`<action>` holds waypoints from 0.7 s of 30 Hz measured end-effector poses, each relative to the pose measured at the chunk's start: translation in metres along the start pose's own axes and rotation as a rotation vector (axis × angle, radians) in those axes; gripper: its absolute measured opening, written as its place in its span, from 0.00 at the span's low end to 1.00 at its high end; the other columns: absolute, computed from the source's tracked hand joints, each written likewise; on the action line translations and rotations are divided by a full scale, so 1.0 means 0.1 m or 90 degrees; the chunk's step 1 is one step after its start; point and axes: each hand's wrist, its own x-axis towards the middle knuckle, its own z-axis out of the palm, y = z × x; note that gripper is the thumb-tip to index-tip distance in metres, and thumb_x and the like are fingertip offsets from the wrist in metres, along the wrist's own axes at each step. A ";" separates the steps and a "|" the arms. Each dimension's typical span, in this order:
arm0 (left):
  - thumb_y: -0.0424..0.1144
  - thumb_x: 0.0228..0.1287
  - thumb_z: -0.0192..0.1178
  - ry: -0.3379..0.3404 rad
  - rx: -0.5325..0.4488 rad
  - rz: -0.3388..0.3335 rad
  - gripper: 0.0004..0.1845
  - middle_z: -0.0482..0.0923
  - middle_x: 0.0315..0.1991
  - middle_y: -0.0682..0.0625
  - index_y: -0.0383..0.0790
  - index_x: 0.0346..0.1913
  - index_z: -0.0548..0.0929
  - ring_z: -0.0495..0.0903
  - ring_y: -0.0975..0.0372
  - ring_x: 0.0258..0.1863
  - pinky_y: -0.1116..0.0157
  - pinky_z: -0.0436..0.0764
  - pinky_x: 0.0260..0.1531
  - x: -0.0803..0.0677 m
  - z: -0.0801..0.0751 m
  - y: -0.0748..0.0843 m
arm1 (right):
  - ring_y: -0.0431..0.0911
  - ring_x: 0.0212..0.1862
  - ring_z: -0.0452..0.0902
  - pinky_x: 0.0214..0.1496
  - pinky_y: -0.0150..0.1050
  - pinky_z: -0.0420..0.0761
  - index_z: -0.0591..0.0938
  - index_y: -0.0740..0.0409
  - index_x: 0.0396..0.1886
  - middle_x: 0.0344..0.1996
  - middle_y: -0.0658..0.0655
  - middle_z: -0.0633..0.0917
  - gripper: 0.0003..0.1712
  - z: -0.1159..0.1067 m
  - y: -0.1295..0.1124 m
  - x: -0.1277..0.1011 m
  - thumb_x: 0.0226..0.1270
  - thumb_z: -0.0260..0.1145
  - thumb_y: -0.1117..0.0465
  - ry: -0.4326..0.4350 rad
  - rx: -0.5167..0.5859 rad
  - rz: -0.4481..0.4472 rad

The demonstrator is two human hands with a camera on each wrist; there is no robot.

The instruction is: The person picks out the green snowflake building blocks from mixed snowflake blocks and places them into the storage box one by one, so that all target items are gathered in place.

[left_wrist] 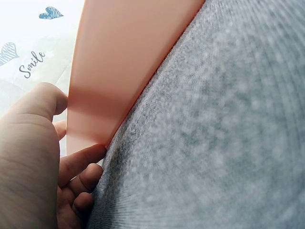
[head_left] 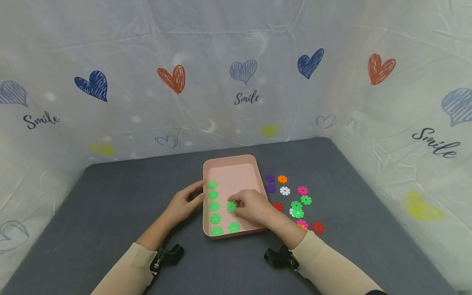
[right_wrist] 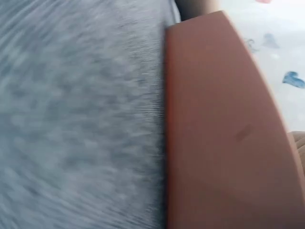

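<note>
A pink rectangular tray (head_left: pixel 236 174) lies on the grey cloth. Along its left side runs a column of green flower-shaped discs (head_left: pixel 214 206), and another green disc (head_left: pixel 234 227) lies near the front wall. My right hand (head_left: pixel 252 207) reaches over the tray's right side, thumb and fingertips pinching a green disc (head_left: pixel 231 206) inside it. At the tray's left wall, my left hand (head_left: pixel 184 205) rests its fingertips on the rim and outer side. The left wrist view shows that hand's thumb (left_wrist: pixel 52 98) at the rim; the right wrist view mostly shows the tray's outer wall (right_wrist: pixel 219 119).
Loose discs lie right of the tray: purple (head_left: pixel 270 178), orange (head_left: pixel 282 179), white (head_left: pixel 284 191), pink (head_left: pixel 302 190), red (head_left: pixel 318 227) and several green ones (head_left: pixel 306 200), some overlapping. A white curtain (head_left: pixel 214 114) printed with hearts stands behind the table.
</note>
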 end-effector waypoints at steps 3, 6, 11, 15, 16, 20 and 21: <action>0.45 0.75 0.63 -0.002 -0.001 -0.007 0.26 0.82 0.59 0.46 0.45 0.73 0.76 0.76 0.59 0.36 0.62 0.75 0.36 -0.01 0.00 0.01 | 0.40 0.30 0.71 0.36 0.37 0.74 0.90 0.56 0.52 0.24 0.45 0.78 0.18 0.04 0.02 0.00 0.62 0.77 0.64 -0.033 -0.046 -0.015; 0.45 0.75 0.63 -0.006 -0.003 -0.013 0.27 0.81 0.60 0.46 0.47 0.73 0.75 0.76 0.59 0.35 0.61 0.75 0.36 -0.01 0.00 0.01 | 0.41 0.30 0.70 0.36 0.37 0.73 0.90 0.55 0.52 0.24 0.45 0.77 0.17 0.05 0.04 0.01 0.64 0.76 0.63 -0.054 -0.076 -0.029; 0.44 0.76 0.63 -0.007 -0.003 -0.010 0.26 0.81 0.60 0.45 0.46 0.73 0.75 0.76 0.58 0.35 0.61 0.75 0.36 -0.01 -0.01 0.02 | 0.42 0.35 0.73 0.41 0.38 0.75 0.90 0.56 0.54 0.33 0.50 0.84 0.16 0.01 0.04 0.00 0.66 0.74 0.64 -0.080 -0.072 -0.037; 0.44 0.76 0.63 -0.007 -0.002 -0.010 0.26 0.81 0.60 0.45 0.46 0.73 0.75 0.76 0.59 0.35 0.61 0.75 0.36 -0.01 -0.01 0.01 | 0.42 0.38 0.76 0.43 0.39 0.77 0.89 0.57 0.55 0.38 0.51 0.86 0.16 -0.10 0.02 -0.03 0.69 0.69 0.66 -0.101 -0.043 -0.030; 0.44 0.76 0.63 -0.009 -0.001 -0.011 0.26 0.81 0.60 0.45 0.46 0.73 0.75 0.76 0.59 0.35 0.61 0.75 0.36 -0.01 -0.01 0.01 | 0.41 0.37 0.75 0.42 0.38 0.77 0.89 0.57 0.56 0.39 0.50 0.86 0.16 -0.15 0.02 -0.03 0.69 0.69 0.66 -0.099 -0.034 -0.031; 0.45 0.76 0.62 -0.013 0.003 -0.011 0.27 0.81 0.61 0.44 0.46 0.74 0.74 0.75 0.59 0.35 0.60 0.75 0.35 -0.01 -0.01 0.01 | 0.42 0.30 0.73 0.33 0.37 0.75 0.87 0.57 0.58 0.35 0.46 0.81 0.16 -0.41 0.05 -0.07 0.73 0.67 0.64 -0.064 0.018 -0.022; 0.46 0.76 0.62 -0.015 0.004 -0.011 0.27 0.81 0.61 0.44 0.46 0.74 0.74 0.75 0.59 0.34 0.60 0.75 0.35 -0.01 -0.01 0.01 | 0.42 0.31 0.73 0.34 0.37 0.75 0.87 0.56 0.59 0.36 0.46 0.81 0.16 -0.48 0.07 -0.08 0.74 0.67 0.63 -0.050 0.032 -0.015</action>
